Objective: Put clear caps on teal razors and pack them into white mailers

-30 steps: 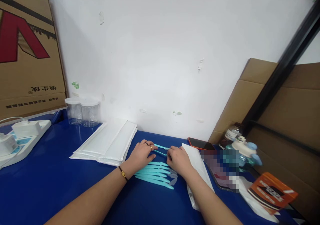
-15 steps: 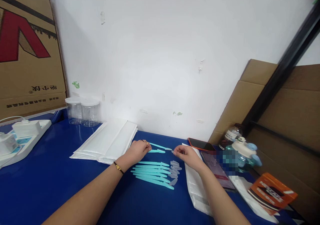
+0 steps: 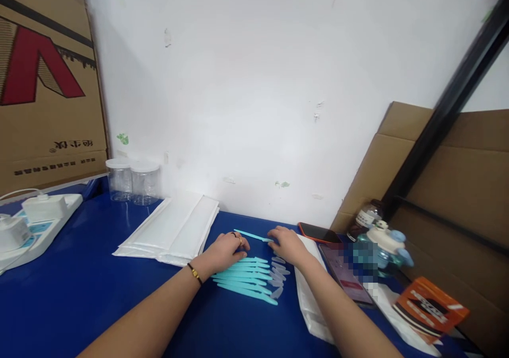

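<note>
Several turquoise sticks (image 3: 244, 282) lie side by side on the blue table, with small clear caps (image 3: 278, 277) in a column at their right ends. My left hand (image 3: 226, 251) rests over the upper left end of this row, its fingers bent and slightly apart; nothing shows clearly in them. Behind the row lies one separate turquoise stick (image 3: 252, 235). Its right end meets the fingertips of my right hand (image 3: 287, 244), whose fingers are curled and spread above the top caps. No object is visibly gripped there.
White padded envelopes (image 3: 170, 228) lie at left, near two clear jars (image 3: 145, 185) and a power strip (image 3: 51, 223). At right are another white envelope (image 3: 312, 305), phones, a bottle (image 3: 366, 220), a teal jug (image 3: 384, 249) and an orange box (image 3: 429, 309).
My left hand has moved down to the row, where a stick from behind it now lies. My right hand has shifted slightly left, over the caps. The view has tilted slightly.
</note>
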Demonstrator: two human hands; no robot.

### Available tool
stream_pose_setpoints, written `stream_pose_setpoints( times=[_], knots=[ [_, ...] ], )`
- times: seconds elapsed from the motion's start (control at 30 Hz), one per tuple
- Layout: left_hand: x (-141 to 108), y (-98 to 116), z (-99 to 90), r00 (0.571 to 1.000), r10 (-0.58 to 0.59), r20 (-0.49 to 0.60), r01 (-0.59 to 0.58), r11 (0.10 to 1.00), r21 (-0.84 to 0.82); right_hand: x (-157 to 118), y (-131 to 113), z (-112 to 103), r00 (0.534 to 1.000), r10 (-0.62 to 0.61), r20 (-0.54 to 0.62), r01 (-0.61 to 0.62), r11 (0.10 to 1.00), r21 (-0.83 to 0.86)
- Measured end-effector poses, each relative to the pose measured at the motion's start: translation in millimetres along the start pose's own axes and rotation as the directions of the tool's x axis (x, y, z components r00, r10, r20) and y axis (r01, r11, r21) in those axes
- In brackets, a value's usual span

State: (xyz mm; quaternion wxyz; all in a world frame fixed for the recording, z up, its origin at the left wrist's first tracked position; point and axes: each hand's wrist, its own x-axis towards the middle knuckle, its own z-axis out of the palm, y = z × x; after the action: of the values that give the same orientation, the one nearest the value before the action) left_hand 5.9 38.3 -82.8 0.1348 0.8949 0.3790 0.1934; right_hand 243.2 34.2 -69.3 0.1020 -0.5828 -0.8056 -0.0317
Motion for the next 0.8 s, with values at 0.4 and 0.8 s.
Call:
stream_pose_setpoints(
  times=[0.4, 0.8],
  knots=[
    [-0.4, 12.1, -13.6, 0.981, 0.054, -0.186, -0.018, 0.982, 0.187, -7.9, -25.5, -16.5, 0.988, -0.146, -0.048, 0.153, 0.965, 0.213],
    [5.0, 7.1, -17.2, 0.996, 0.001, -0.094, 0.003, 0.999, 0.037, -25.1, -6.2, -19.7, 0.99, 0.115, -0.075, 0.006, 0.51, 0.86]
  ],
)
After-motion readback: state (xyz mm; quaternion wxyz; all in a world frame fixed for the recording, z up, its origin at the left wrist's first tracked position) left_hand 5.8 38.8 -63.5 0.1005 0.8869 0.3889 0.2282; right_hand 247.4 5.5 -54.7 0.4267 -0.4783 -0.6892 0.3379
